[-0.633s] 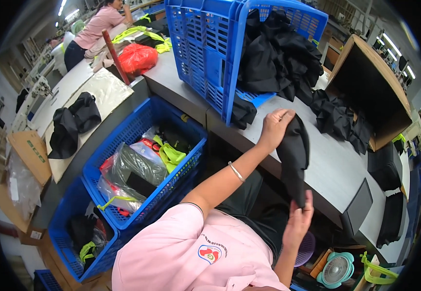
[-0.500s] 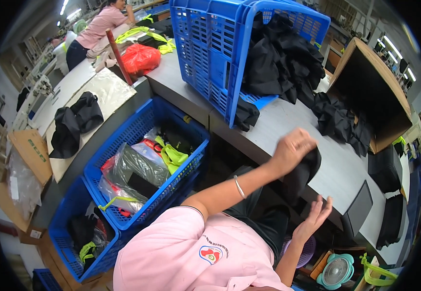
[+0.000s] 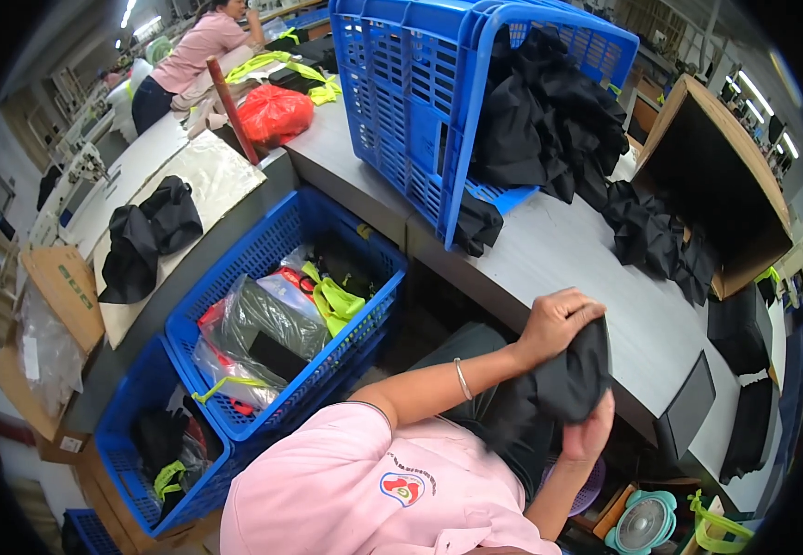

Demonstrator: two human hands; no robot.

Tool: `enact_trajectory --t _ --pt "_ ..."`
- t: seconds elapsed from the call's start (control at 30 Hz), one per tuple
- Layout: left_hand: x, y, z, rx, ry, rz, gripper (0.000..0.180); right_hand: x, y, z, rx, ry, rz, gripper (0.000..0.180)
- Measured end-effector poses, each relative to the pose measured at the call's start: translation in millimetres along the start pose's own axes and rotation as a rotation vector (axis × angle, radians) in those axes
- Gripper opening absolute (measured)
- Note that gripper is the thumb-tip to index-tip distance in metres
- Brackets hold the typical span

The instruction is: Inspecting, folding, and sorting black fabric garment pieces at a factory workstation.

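Fingers of your left hand point(image 3: 557, 324) and right hand point(image 3: 590, 433) now bunch the black garment point(image 3: 563, 384), lifted off the desk point(image 3: 596, 268) beyond them.

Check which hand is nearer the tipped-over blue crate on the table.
Left. The left hand grips the top of the black garment at the table edge, on the side toward the blue crate. The right hand holds the garment lower, farther from it.

The black garment point(image 3: 563, 379) is soft, matt cloth. The blue crate point(image 3: 411, 83) is glossy perforated plastic, and the grey bench point(image 3: 586, 268) looks smooth and matt. The box point(image 3: 725, 157) is plain brown cardboard.
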State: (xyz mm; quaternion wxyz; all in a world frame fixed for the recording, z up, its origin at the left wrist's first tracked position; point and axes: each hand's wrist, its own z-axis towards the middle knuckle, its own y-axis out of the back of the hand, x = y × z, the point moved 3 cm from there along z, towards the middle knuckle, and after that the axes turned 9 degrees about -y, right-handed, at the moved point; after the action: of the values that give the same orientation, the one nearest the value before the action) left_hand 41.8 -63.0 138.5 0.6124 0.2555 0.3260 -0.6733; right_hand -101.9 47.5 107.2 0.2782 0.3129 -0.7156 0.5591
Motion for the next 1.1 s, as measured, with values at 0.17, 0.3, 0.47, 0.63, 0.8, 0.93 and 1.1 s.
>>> enact_trajectory --t 0.17,0.3,0.47,0.63,0.8,0.93,1.1 --pt "30 -3 -11 0.013 0.802 -1.039 0.037 16 -4 17 -0.105 0.04 -0.014 0.034" --pt "13 -25 -34 0.364 1.0 -1.102 0.029 40 34 63 -0.094 0.204 -0.439 0.032" --pt "16 -29 -72 0.319 1.321 -1.452 0.023 21 29 79 0.064 0.147 -0.512 0.036" --pt "10 -48 -104 0.483 1.373 -1.442 0.026 16 31 90 -0.087 0.218 -0.591 0.035" --pt "3 -80 -113 0.393 1.691 -2.19 0.027 -55 -10 80 -0.176 -0.476 -0.563 0.015" --pt "-5 -62 -82 0.165 2.024 -2.849 0.028 -119 8 75 0.083 -0.461 -0.319 0.017" --pt "7 -12 -33 -0.842 2.412 -3.531 0.029 -93 24 31 0.054 -0.439 0.046 0.02"
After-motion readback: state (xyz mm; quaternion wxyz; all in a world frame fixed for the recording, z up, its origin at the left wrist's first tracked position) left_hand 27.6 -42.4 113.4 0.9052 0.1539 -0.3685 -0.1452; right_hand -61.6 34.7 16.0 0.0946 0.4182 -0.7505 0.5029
